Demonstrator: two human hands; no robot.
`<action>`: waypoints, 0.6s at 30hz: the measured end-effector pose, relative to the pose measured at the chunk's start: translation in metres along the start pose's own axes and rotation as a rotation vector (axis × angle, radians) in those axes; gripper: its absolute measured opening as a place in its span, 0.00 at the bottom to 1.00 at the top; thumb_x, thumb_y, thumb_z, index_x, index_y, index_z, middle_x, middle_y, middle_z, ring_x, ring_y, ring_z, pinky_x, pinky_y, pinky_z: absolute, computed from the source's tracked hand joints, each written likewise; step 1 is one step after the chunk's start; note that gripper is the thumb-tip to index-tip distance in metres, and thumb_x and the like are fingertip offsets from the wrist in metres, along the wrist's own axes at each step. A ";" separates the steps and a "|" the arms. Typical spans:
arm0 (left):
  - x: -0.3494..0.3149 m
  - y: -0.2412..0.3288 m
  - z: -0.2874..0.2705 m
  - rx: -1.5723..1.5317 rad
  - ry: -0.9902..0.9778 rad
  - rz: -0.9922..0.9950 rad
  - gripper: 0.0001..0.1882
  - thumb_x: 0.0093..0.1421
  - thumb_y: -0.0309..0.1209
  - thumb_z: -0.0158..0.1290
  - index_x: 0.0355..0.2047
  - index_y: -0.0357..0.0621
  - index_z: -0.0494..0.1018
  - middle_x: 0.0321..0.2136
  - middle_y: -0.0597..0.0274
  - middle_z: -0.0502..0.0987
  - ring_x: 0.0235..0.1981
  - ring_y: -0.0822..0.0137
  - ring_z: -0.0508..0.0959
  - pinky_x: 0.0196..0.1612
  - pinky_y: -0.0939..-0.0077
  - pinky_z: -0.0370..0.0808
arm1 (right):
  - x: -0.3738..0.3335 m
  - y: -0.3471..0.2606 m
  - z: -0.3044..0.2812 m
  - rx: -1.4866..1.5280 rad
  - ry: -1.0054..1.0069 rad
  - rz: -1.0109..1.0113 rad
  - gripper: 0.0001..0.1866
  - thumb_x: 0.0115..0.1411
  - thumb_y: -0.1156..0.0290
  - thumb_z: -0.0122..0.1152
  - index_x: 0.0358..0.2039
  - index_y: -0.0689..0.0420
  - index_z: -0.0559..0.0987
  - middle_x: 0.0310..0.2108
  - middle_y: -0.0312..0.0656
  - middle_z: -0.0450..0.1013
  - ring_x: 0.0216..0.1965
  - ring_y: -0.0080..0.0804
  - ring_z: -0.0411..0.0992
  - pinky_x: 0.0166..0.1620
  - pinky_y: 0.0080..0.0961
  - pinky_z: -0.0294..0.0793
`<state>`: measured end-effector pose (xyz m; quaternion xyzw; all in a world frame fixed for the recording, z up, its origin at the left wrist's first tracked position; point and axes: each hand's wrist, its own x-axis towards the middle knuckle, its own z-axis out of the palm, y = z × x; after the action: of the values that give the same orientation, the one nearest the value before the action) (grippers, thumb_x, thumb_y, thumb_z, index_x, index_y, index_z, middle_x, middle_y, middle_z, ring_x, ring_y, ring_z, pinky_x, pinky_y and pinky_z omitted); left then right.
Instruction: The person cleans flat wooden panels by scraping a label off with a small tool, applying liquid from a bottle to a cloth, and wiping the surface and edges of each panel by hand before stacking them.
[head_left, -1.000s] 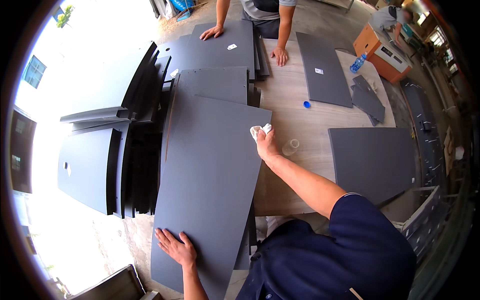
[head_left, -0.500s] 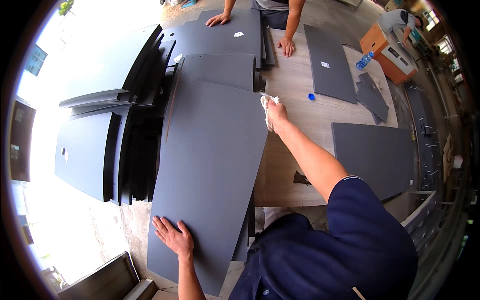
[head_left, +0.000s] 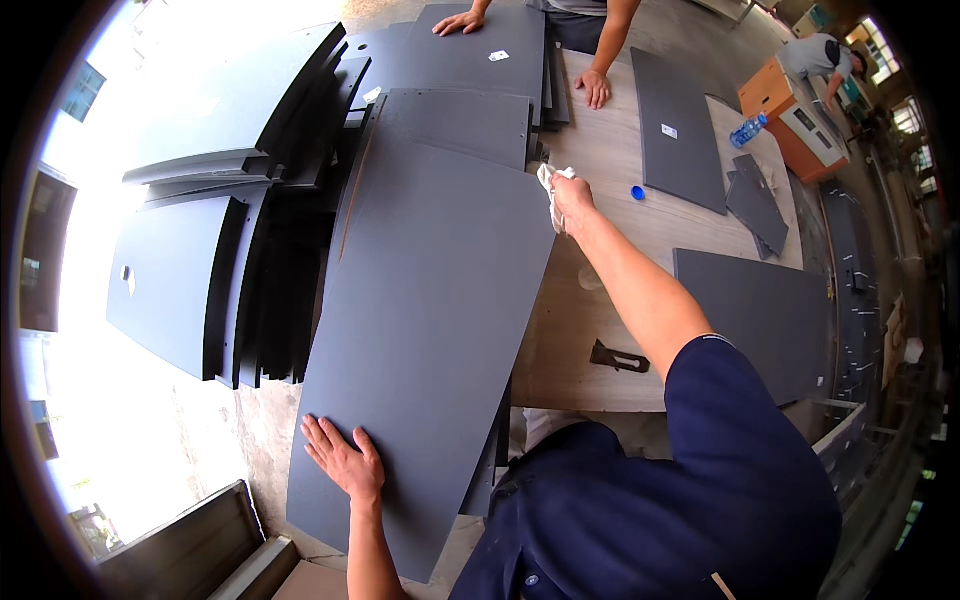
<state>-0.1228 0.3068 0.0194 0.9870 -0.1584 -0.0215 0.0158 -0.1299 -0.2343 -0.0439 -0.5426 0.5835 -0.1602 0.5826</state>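
A long dark grey panel (head_left: 430,300) lies slanted in front of me on top of other grey panels. Near its close left edge my left hand (head_left: 345,460) rests flat on it, fingers spread and holding nothing. My right arm reaches out to the panel's far right corner. There my right hand (head_left: 572,200) is closed round a white cloth (head_left: 554,184), which is bunched against the panel's edge. Under the far end, another grey panel (head_left: 460,115) partly shows, with a brown strip along its left side.
Stacks of grey panels (head_left: 180,270) stand at the left. On the wooden table (head_left: 610,300) lie a blue bottle cap (head_left: 637,193), a black tool (head_left: 618,357), a water bottle (head_left: 748,130) and more panels (head_left: 680,140). Across the table, a person's hands (head_left: 596,88) rest on things.
The whole scene has shifted slightly in view. My right hand stays at the panel's far right corner with the cloth, and my left hand stays flat. More of the black tool shows.
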 end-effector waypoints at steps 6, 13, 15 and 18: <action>-0.002 -0.006 0.004 0.018 0.055 0.019 0.34 0.65 0.40 0.42 0.65 0.27 0.55 0.71 0.46 0.48 0.72 0.51 0.45 0.72 0.54 0.40 | -0.040 0.077 0.011 -0.054 0.075 -0.426 0.25 0.65 0.59 0.52 0.51 0.69 0.73 0.48 0.57 0.76 0.51 0.47 0.75 0.53 0.38 0.72; 0.002 0.002 0.009 0.017 0.049 -0.016 0.34 0.67 0.42 0.41 0.66 0.29 0.54 0.71 0.48 0.48 0.72 0.51 0.45 0.71 0.53 0.41 | -0.005 0.021 -0.009 -0.148 0.062 -0.361 0.20 0.66 0.60 0.52 0.43 0.67 0.78 0.39 0.52 0.79 0.40 0.43 0.78 0.45 0.35 0.73; 0.001 -0.006 0.014 0.017 0.076 -0.002 0.34 0.67 0.42 0.41 0.66 0.30 0.54 0.71 0.48 0.48 0.72 0.51 0.45 0.71 0.53 0.41 | -0.016 0.028 -0.039 -0.036 0.000 -0.468 0.18 0.65 0.60 0.55 0.39 0.65 0.78 0.36 0.50 0.80 0.38 0.40 0.78 0.42 0.35 0.73; -0.001 -0.012 0.020 0.023 0.095 0.009 0.34 0.68 0.43 0.40 0.67 0.31 0.54 0.71 0.48 0.47 0.73 0.52 0.45 0.71 0.53 0.41 | -0.034 0.044 -0.111 -0.144 0.107 -0.638 0.16 0.63 0.60 0.56 0.37 0.63 0.79 0.32 0.48 0.79 0.35 0.42 0.77 0.40 0.35 0.73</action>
<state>-0.1211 0.3184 -0.0007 0.9863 -0.1620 0.0274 0.0122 -0.2534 -0.2403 -0.0325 -0.7288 0.4236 -0.3211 0.4317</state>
